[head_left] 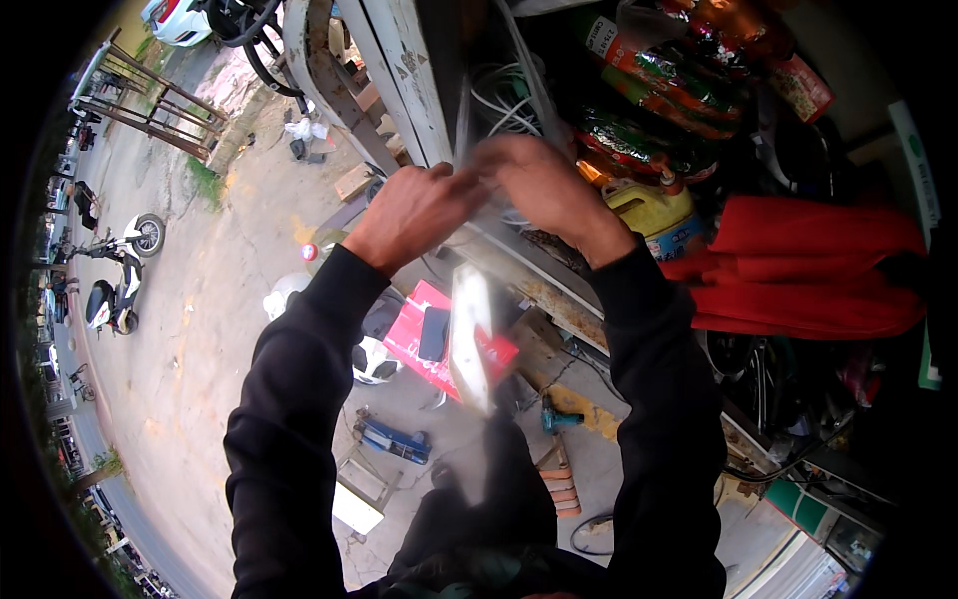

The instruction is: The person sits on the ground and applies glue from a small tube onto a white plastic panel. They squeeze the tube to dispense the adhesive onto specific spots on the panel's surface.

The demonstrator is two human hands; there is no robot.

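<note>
- Black-sleeved forearms [664, 399] reach up from the lower edge, closest to the viewer.
- Left hand [414, 210]: fingers curled, pointing up and right; whether it grips anything cannot be told.
- Right hand [544, 185]: motion-blurred, bent toward the left hand, fingertips close to it; its grip cannot be made out.
- Slim white object [467, 339], blurred: below the hands in view, its long axis nearly upright, one end toward the hands, the other toward the person's legs. Its link to either hand is unclear.
- Behind it: a red box [407, 341] bearing a dark flat rectangle [434, 332].
- Just beyond the hands: a pale metal post [404, 85] and coiled white cable [499, 88].
- At right: red cloth [798, 270].
</note>
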